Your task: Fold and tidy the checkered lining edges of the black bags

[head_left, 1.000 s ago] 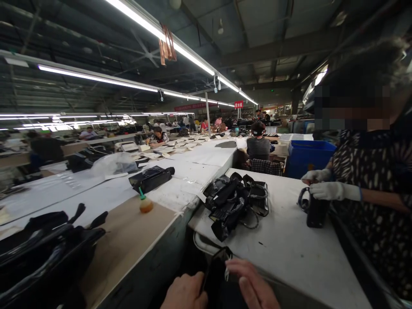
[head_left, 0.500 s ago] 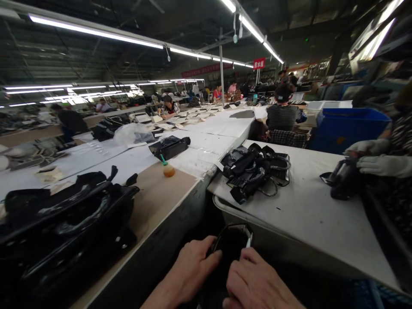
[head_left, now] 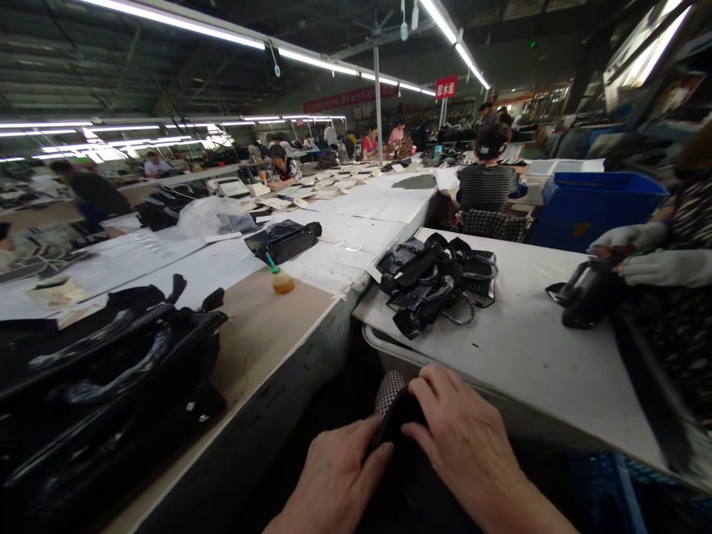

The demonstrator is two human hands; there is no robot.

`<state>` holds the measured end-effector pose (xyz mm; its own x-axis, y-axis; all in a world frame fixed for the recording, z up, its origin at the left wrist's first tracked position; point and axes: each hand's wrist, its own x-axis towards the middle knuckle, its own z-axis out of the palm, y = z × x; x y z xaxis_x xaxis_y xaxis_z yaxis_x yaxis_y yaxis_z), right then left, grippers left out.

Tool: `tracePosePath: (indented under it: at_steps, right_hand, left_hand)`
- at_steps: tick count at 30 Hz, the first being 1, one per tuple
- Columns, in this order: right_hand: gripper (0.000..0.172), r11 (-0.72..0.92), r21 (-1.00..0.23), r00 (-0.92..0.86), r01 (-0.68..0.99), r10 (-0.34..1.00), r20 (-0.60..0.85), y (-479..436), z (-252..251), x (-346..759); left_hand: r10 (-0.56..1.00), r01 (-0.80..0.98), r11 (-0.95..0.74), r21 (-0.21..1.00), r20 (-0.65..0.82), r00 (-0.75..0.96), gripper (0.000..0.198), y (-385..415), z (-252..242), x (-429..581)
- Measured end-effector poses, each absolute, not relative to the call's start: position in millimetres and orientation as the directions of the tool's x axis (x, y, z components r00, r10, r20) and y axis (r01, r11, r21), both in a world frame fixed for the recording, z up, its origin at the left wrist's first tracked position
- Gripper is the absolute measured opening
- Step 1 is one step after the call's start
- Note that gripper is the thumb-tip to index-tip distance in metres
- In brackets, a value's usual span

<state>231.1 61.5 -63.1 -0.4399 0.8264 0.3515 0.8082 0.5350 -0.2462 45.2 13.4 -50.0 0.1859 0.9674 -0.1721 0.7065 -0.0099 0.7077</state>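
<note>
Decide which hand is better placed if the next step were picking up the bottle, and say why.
Likely the left hand: it looks nearer the bottle, which is ahead and to its left. The right hand lies farther off. Both hands are at the black bag.

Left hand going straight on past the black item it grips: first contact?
Probably the right hand, whose fingers sit just across the black item from the left hand; depth between them is unclear.

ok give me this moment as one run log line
left bare hand: pinching soft black item; right bare hand: touching same item; white table: heap of glossy black handled bags; brown board: green-nozzled amber bottle
</note>
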Motion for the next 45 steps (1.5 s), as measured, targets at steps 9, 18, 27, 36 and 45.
tracePosePath:
  at_steps: [9, 18, 27, 36, 45]
  right_hand:
    - [0.016, 0.610, -0.362, -0.531, 0.705, 0.792, 0.302, 79.6, -63.4, 238.3]
    - [0.017, 0.748, -0.458, -0.639, 0.480, 0.656, 0.402, 93.8, -59.8, 243.7]
    - [0.022, 0.687, -0.509, -0.595, 0.519, 0.718, 0.362, 93.9, -62.0, 236.3]
    - [0.021, 0.689, -0.651, -0.692, 0.319, 0.638, 0.337, 93.7, -63.4, 242.8]
    - [0.016, 0.577, -0.797, -0.583, 0.179, 0.714, 0.386, 91.5, -92.8, 224.3]
  left_hand:
    - [0.962, 0.736, -0.040, 0.676, -0.173, 0.211, 0.036, 11.6, -51.4, 44.1]
    - [0.950, 0.748, -0.012, 0.663, -0.225, 0.215, 0.031, 14.5, -38.0, 41.6]
    - [0.957, 0.733, -0.015, 0.680, -0.203, 0.207, 0.031, 15.4, -33.0, 43.2]
    - [0.923, 0.605, 0.150, 0.782, -0.330, 0.198, 0.038, 18.1, -28.4, 21.3]
    - [0.966, 0.681, 0.064, 0.730, -0.217, 0.142, 0.049, 3.0, -24.9, 15.3]
